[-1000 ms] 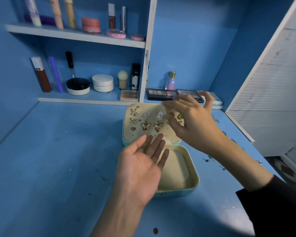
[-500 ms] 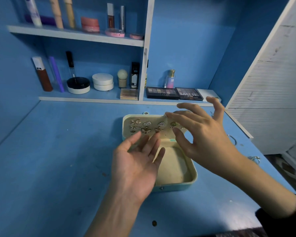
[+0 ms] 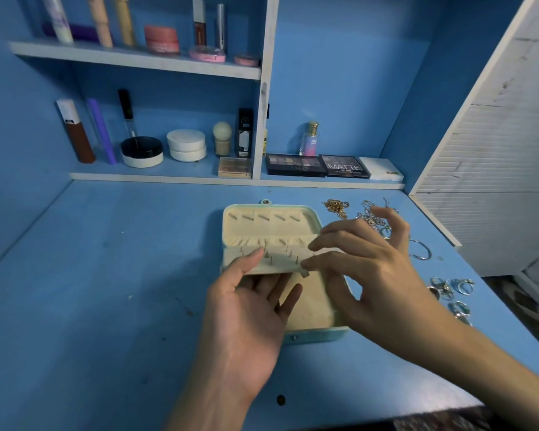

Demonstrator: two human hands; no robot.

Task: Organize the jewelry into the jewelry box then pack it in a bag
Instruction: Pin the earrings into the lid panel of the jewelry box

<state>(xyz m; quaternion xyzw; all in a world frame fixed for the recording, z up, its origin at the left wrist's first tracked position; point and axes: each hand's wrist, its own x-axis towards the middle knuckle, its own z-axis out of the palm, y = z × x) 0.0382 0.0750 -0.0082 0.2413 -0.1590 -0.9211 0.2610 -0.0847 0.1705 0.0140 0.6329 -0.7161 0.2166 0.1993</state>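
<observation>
Head view gives us the teal jewelry box with cream lining (image 3: 324, 332) lying open on the blue table (image 3: 106, 290). Our left hand (image 3: 246, 321), palm up, holds the cream earring panel (image 3: 280, 259) by its left end, thumb on top and fingers beneath it. Our right hand (image 3: 377, 275) spreads its fingers over the panel's right end, fingertips touching it; we cannot tell whether it pinches. Through the panel poke earring posts (image 3: 271, 260). Right of the box, gold chains (image 3: 335, 207) and silver rings (image 3: 448, 289) lie on the table
</observation>
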